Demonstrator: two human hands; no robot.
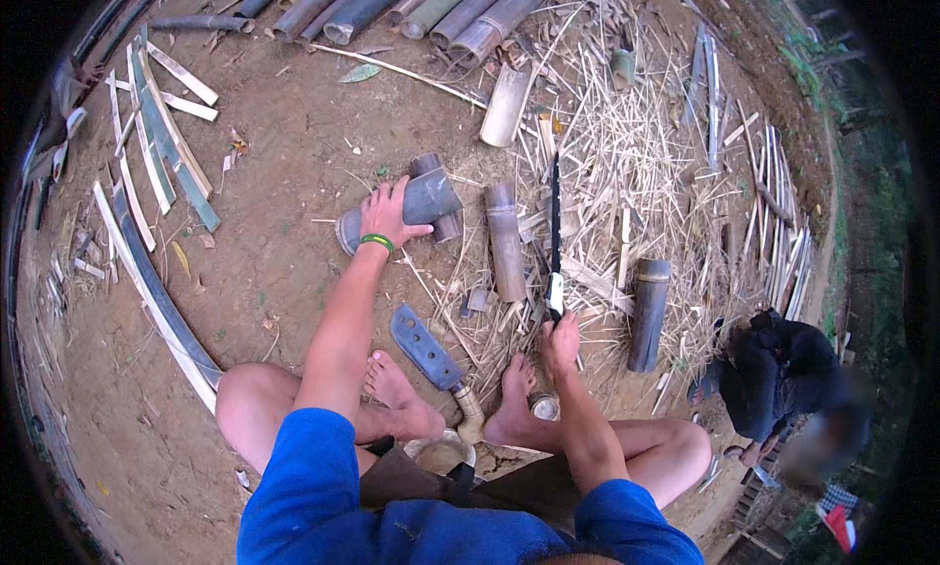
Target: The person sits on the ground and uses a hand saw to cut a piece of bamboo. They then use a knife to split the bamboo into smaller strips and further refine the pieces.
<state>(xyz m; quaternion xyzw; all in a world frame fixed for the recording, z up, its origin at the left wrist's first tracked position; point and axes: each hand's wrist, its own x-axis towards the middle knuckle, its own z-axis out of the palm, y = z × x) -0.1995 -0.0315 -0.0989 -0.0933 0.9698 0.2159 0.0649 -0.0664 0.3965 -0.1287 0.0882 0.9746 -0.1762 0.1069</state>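
Observation:
My left hand point(384, 218), with a green and yellow band at the wrist, grips a thick dark bamboo section point(427, 197) from above. That section lies slantwise across a second, thinner bamboo piece point(446, 228). In my right hand point(561, 345) is a handsaw point(556, 234) with a long dark blade and a white-and-black handle, pointing away from me. Its blade is apart from the bamboo under my left hand. Between the two lies another bamboo section point(504, 242). A broad cleaver point(426, 347) with holes in its blade rests by my feet, its handle toward me.
Cut bamboo poles point(499, 22) line the far side. Pale shavings point(627, 144) cover the ground ahead right, near an upright-lying bamboo section point(649, 315). Split strips point(157, 124) lie at the left. Another person point(783, 374) crouches at the right.

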